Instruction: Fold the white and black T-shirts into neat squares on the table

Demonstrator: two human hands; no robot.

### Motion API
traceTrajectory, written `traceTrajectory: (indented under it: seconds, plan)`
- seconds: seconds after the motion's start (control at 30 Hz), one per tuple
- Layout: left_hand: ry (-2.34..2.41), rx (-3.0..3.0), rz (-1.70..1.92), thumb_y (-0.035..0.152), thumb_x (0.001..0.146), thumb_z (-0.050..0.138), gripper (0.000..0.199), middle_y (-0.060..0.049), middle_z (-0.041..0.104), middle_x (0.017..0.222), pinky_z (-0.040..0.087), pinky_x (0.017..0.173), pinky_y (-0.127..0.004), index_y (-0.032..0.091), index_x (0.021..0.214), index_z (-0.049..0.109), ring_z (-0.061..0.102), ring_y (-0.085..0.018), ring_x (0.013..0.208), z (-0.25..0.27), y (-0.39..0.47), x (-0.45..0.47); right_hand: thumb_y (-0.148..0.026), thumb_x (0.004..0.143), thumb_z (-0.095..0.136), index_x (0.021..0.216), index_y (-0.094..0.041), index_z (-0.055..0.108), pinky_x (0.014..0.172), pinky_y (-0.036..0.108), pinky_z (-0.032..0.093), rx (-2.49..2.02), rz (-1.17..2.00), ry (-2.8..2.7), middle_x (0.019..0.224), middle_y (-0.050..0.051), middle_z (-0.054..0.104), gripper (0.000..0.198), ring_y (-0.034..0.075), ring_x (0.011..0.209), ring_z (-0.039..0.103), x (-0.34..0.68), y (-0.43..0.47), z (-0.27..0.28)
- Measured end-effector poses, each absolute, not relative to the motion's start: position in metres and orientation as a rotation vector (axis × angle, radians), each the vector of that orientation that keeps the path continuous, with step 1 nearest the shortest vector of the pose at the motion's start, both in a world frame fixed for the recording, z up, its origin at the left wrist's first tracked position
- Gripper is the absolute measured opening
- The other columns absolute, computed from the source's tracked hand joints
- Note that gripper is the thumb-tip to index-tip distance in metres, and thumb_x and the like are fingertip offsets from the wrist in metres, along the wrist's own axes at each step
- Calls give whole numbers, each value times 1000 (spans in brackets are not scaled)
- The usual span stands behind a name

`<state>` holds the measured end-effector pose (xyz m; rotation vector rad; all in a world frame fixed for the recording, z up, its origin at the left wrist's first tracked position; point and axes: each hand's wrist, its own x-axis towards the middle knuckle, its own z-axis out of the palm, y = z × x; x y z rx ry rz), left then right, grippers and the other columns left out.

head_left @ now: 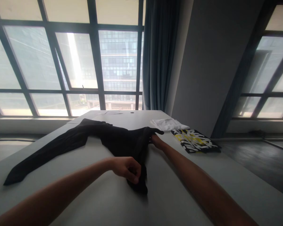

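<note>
A black, long-sleeved cloth garment lies mostly beyond the curled left hand, which pinches its near part; the outstretched right hand meets its side (fingers hidden, grip unclear).

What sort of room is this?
Maybe an office or workroom. There's a long white table, a wall of big windows, and a big building with many windows outside.

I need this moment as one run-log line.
left hand: holding black garment; right hand: partly covered by it; nearby: white cloth, patterned cloth
</note>
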<state>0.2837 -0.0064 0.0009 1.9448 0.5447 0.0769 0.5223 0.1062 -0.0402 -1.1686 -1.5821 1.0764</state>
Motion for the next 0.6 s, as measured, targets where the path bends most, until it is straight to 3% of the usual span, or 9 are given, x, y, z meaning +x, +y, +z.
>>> traceTrajectory:
  seconds: [0.17,0.3,0.37,0.47,0.53,0.6]
  plan:
    - [805,1473,719,79,69,63,67,-6,69,84,54,64,-32,18,95,64,66,-17,64,5,26,263,-37,95,41,117,-17,60,87,41,53,-1148,855,-1636,113,13,67,36,25,101,63,520,95,-19]
    - [999,1250,996,78,73,60,70,-12,70,108,56,68,-35,20,111,61,71,-25,81,14,58,250,-34,87,59,114,-17,67,95,42,49,-1081,680,-1975,114,10,69,33,28,108,61,489,74,-10]
    - [1073,1254,969,69,70,70,67,-13,72,106,56,66,-35,18,113,64,71,-27,83,15,68,245,-39,82,68,108,-20,71,93,39,50,-906,791,-2240,108,6,71,33,27,104,63,468,61,-11]
    - [1281,1368,900,35,56,86,58,-10,74,83,52,58,-32,16,108,69,70,-26,70,9,74,234,-44,83,68,101,-21,75,87,33,51,-820,810,-2297,98,3,74,30,23,96,66,450,53,-18]
    - [1283,1419,889,21,56,78,44,-7,73,75,54,58,-34,17,99,73,69,-26,67,4,75,225,-39,89,60,102,-18,74,83,31,52,-1029,694,-2114,96,5,74,29,20,89,67,451,57,-24]
    - [1164,1424,914,18,60,68,30,-9,76,79,57,66,-39,18,89,76,71,-28,74,3,73,217,-29,88,59,110,-16,72,82,31,51,-1279,568,-2016,100,8,73,29,19,88,67,458,63,-31]
